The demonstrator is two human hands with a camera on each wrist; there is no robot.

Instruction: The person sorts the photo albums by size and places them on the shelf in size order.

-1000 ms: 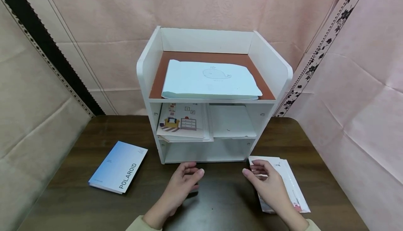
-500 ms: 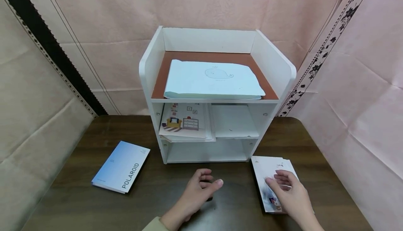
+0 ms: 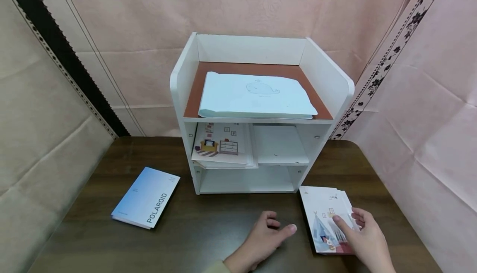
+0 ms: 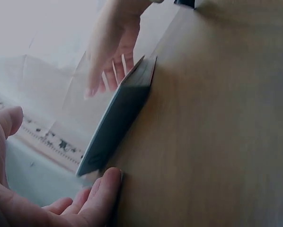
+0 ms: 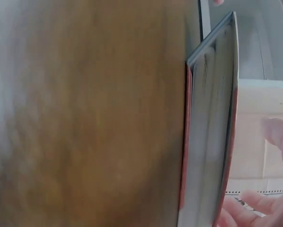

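A thick hardcover book (image 3: 323,219) with an illustrated cover lies at the right of the desk. Over its right side is my right hand (image 3: 369,238), thumb above the cover and fingers by the far edge. In the right wrist view the thumb stands off the book (image 5: 211,123), and the fingertips (image 5: 226,218) are close to its edge; contact is unclear. My left hand (image 3: 261,242) hovers left of this book, holding nothing, its thumb pointing right. The left wrist view has the left hand (image 4: 80,205) with thumb and fingers apart, short of the book's spine (image 4: 115,125).
A white shelf unit (image 3: 247,120) stands at the back middle. A pale whale-print item (image 3: 257,95) lies on top, with several books (image 3: 223,151) on its middle shelf and a bare lower shelf (image 3: 246,180). A blue POLAROID book (image 3: 145,198) lies on the left.
Both hands have moved right and nearer the person. The right hand has gone from the book's upper left across to its right side. The books and shelf stay put; the view shifts slightly.
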